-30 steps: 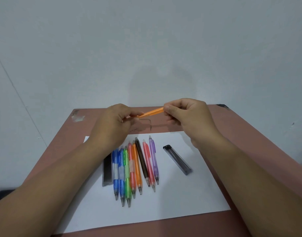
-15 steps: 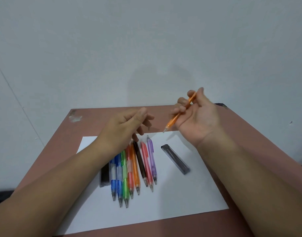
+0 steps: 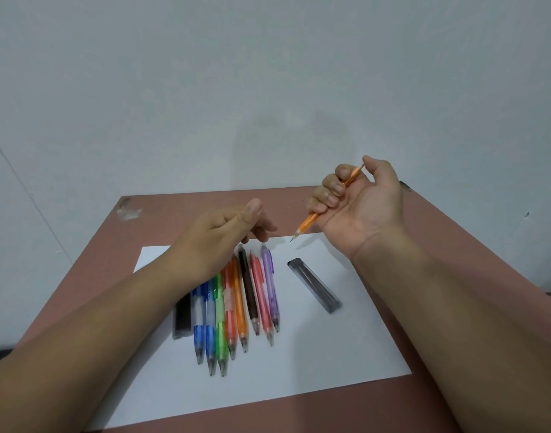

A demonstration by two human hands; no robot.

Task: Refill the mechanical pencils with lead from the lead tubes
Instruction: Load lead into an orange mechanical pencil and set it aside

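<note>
Plain pale grey-white wall (image 3: 268,73) seen across whole upper frame, unmarked apart from faint soft shadow low at centre. Thin diagonal line noted on wall at far left. Reddish-brown table (image 3: 186,210) set against wall, matte top, far edge touching it. Whitish scuffed patch (image 3: 129,210) seen at table's far-left corner. Small dark item at far-right corner, too small to identify. Lighting even and diffuse, shadows weak.

A reddish-brown table (image 3: 161,214) fills the lower frame, with a pale scuffed patch (image 3: 129,210) near its upper-left corner. A white paper sheet (image 3: 330,354) lies flat on it, at the centre of the frame.
</note>
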